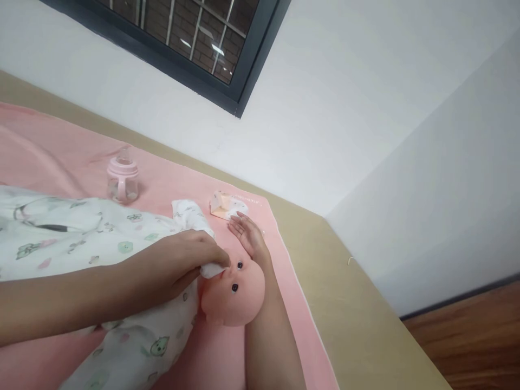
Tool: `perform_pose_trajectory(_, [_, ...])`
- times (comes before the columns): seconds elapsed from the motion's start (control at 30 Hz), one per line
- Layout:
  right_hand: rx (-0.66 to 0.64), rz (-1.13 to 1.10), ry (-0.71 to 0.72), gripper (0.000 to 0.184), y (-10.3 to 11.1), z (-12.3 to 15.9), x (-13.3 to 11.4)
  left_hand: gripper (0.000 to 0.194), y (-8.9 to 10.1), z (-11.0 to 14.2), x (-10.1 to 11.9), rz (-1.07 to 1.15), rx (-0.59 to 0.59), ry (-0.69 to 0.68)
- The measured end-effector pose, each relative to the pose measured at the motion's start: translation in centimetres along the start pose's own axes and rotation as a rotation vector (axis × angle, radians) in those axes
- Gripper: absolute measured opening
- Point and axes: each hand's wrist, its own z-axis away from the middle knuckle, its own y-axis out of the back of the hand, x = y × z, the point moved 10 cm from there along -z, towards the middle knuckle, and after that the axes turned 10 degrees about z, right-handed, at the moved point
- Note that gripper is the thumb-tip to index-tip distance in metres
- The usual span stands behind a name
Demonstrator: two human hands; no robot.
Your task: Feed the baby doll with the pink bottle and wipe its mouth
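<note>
A baby doll [239,303] in a white printed outfit [134,227] lies on a pink mat [219,357], face up. My left hand [195,252] reaches across its body from the left. A white tissue or cloth [213,270] is pinched in its fingers, pressed at the doll's mouth and chin. The doll's head rests against my right forearm, which comes up from the bottom. Beyond the head, my right hand [247,235] lies palm up with its fingers extended and holds nothing. Its fingertips are close to a small peach-and-white packet [221,206], perhaps touching it.
A pink-lidded baby bottle [123,181] with handles stands upright on the mat, beyond the doll's body. The mat lies on a tan tabletop [345,303] whose edge runs along a white wall [300,151]. A dark-framed window [239,92] is above.
</note>
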Motion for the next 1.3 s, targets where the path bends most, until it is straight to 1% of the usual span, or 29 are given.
perform_pose_trajectory(0.13, [-0.004,0.002,0.000,0.029,0.0,0.0,0.0,0.035,-0.2,-0.1,0.0,-0.004,-0.015,0.024])
perform_pose_trajectory(0.47, [0.005,0.001,-0.013,0.028,0.0,0.1,0.0,0.034,-0.2,-0.1,-0.6,-0.023,-0.009,0.026])
perform_pose_trajectory(0.57, [-0.002,0.003,-0.009,0.028,-0.1,0.1,0.0,0.035,0.5,-0.2,-0.4,-0.046,0.009,0.029])
perform_pose_trajectory(0.63, [-0.002,0.001,-0.009,0.028,0.0,0.0,0.0,0.038,1.4,-0.2,-0.3,-0.054,0.020,0.045])
perform_pose_trajectory(0.7, [-0.001,-0.002,-0.011,0.028,0.0,0.1,0.0,0.039,2.3,-0.4,-0.2,-0.011,0.017,0.065])
perform_pose_trajectory(0.8, [-0.001,-0.004,-0.008,0.028,0.0,0.1,0.0,0.029,2.9,-0.7,0.1,0.084,-0.033,0.083])
perform_pose_trajectory(0.87, [0.000,-0.002,-0.004,0.028,0.0,0.1,0.0,0.025,2.7,-0.7,0.0,0.080,-0.058,0.108])
perform_pose_trajectory(1.0, [-0.003,0.003,-0.002,0.028,0.1,0.0,0.1,0.026,1.7,-0.7,-0.4,-0.009,-0.082,0.120])
perform_pose_trajectory(1.13, [-0.004,0.003,-0.005,0.028,0.1,-0.1,0.1,0.027,0.6,-0.5,-0.9,0.025,-0.116,0.071])
perform_pose_trajectory(1.23, [-0.005,0.005,-0.006,0.028,0.1,-0.1,0.1,0.029,0.2,-0.5,-1.0,0.058,-0.129,0.008])
perform_pose_trajectory(1.3, [-0.009,0.007,-0.006,0.029,0.1,-0.1,0.1,0.030,0.2,-0.4,-1.0,0.035,-0.132,-0.024])
